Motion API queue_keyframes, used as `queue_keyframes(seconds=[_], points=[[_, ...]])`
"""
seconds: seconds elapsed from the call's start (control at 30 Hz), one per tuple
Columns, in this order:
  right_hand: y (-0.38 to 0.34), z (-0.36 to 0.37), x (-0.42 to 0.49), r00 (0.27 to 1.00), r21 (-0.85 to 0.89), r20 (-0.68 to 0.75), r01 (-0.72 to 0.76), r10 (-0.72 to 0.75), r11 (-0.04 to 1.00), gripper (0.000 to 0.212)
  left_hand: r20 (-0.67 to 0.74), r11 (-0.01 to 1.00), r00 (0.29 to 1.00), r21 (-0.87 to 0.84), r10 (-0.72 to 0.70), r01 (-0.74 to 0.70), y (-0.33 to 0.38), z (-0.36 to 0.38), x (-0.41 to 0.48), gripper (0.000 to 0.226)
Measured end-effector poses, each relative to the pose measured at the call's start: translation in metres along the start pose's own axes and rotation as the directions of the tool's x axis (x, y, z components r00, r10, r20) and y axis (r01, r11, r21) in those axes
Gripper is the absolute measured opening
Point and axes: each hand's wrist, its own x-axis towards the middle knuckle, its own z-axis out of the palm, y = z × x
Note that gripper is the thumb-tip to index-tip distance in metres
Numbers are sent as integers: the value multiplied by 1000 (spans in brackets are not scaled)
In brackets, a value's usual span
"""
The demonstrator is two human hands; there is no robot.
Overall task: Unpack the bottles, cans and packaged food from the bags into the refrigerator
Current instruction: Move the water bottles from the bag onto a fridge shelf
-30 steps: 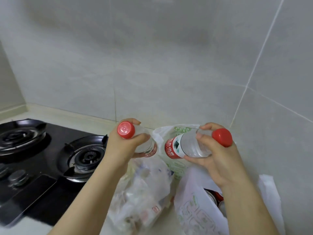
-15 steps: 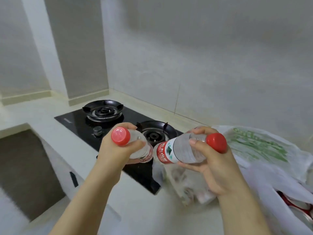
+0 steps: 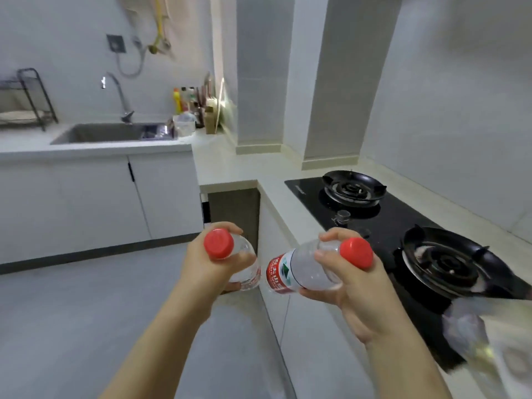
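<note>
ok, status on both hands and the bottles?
Left hand grips red-capped clear plastic bottle; right hand grips second red-capped bottle, label showing. Refrigerator not in view.

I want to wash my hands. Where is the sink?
The sink is upper left in the head view, under the tap, right of the dish rack.

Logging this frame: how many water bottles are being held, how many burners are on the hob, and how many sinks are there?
Water bottles: 2, the left bottle in the left hand and the right bottle in the right hand.
Burners: 2, the far burner and the near burner.
Sinks: 1, the sink.
Total: 5.
</note>
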Motion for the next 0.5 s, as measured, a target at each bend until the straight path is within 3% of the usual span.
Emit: queue_keyframes(seconds=[0.23, 0.33, 0.5], points=[[29, 72, 36, 922, -110, 362, -102, 136, 989, 22, -335, 1000, 942, 15, -17, 23, -10, -71, -18, 34], [40, 100, 46, 828, -180, 512, -158, 230, 971, 24, -479, 999, 877, 7, -30, 38, -15, -90, -34, 35], [54, 140, 44, 612, -268, 722, -182, 322, 946, 23, -707, 999, 706, -36, -46, 29, -26, -108, -77, 37]])
